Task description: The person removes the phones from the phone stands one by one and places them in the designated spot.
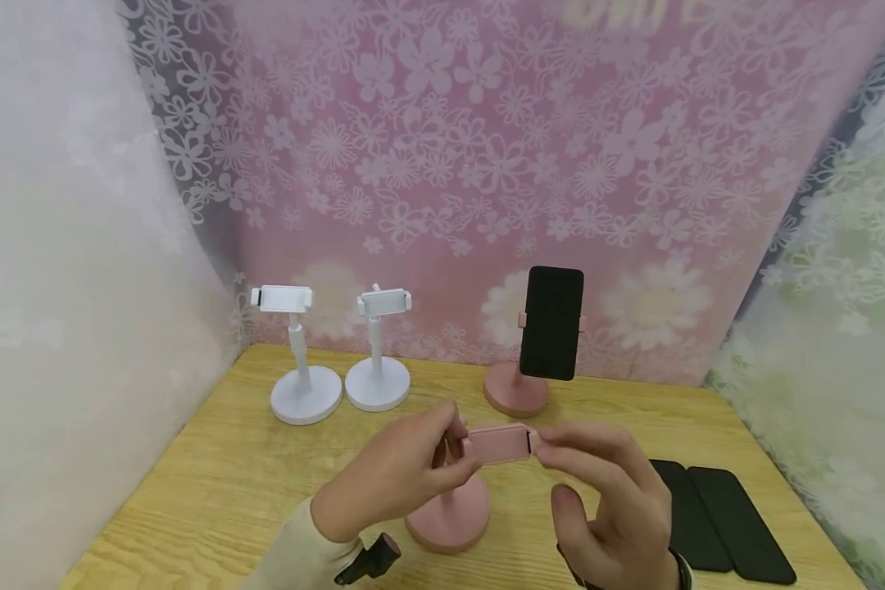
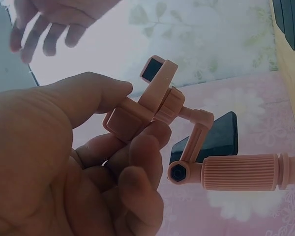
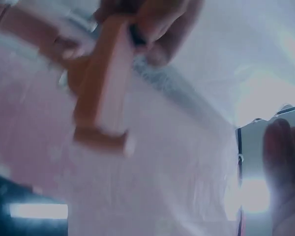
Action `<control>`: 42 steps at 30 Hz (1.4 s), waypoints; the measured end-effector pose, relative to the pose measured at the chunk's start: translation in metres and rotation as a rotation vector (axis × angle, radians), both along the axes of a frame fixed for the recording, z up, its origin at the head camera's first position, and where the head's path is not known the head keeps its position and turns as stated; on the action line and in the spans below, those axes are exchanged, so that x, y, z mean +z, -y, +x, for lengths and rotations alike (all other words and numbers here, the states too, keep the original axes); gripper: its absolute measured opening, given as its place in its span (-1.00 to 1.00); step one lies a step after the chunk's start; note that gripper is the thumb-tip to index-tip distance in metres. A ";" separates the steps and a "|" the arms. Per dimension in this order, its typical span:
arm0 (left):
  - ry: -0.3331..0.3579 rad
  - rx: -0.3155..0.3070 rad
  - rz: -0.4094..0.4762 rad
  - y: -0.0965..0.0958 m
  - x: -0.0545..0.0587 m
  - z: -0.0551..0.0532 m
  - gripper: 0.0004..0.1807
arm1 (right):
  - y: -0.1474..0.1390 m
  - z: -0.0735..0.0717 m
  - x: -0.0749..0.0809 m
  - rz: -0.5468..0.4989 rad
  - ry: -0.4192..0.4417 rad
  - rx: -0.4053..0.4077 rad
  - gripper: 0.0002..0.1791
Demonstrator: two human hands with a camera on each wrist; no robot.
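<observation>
A pink phone stand (image 1: 450, 518) stands on the table in front of me, its adjustable post hidden behind the hand in the head view. My left hand (image 1: 394, 465) pinches the left end of the stand's clamp (image 1: 498, 445) between thumb and fingers. The same clamp (image 2: 150, 101) shows from its end in the left wrist view, on a jointed arm and ribbed post (image 2: 240, 172). At the clamp's right end is my right hand (image 1: 612, 492), its fingers extended. Both wrist views show that hand apart from the clamp, and the right wrist view is blurred.
Two white phone stands (image 1: 304, 395) (image 1: 378, 383) stand at the back left. Behind the clamp, another pink stand (image 1: 516, 389) holds a black phone (image 1: 551, 324) upright. Two more black phones (image 1: 741, 524) (image 1: 682, 512) lie flat at right. Floral cloth (image 1: 442, 164) walls surround the wooden table (image 1: 214, 483).
</observation>
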State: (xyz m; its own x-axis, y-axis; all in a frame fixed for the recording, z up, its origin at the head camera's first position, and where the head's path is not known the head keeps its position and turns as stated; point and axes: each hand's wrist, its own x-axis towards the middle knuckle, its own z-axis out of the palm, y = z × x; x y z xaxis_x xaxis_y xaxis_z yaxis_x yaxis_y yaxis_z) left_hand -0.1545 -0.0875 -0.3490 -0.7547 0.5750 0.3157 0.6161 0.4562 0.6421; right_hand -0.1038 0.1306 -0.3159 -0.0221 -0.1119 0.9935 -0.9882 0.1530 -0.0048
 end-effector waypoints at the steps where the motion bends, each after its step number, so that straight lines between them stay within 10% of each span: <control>1: 0.000 0.000 0.000 0.000 0.001 0.000 -0.81 | -0.002 -0.003 0.000 -0.014 0.004 -0.042 -0.78; 8: 0.021 -0.004 -0.011 0.000 0.004 0.002 -0.81 | -0.016 -0.010 0.002 -0.071 0.088 -0.133 -0.78; 15: 0.033 0.021 -0.045 -0.001 0.004 0.005 -0.81 | -0.015 -0.006 0.000 -0.291 0.061 -0.015 -0.87; 27: -0.044 0.034 -0.028 -0.011 0.004 0.002 -0.66 | -0.017 0.002 0.011 -0.348 0.051 0.001 -0.83; 42: 0.021 0.090 0.389 -0.021 0.019 -0.051 -0.62 | -0.025 0.007 0.018 -0.360 0.028 0.023 -0.84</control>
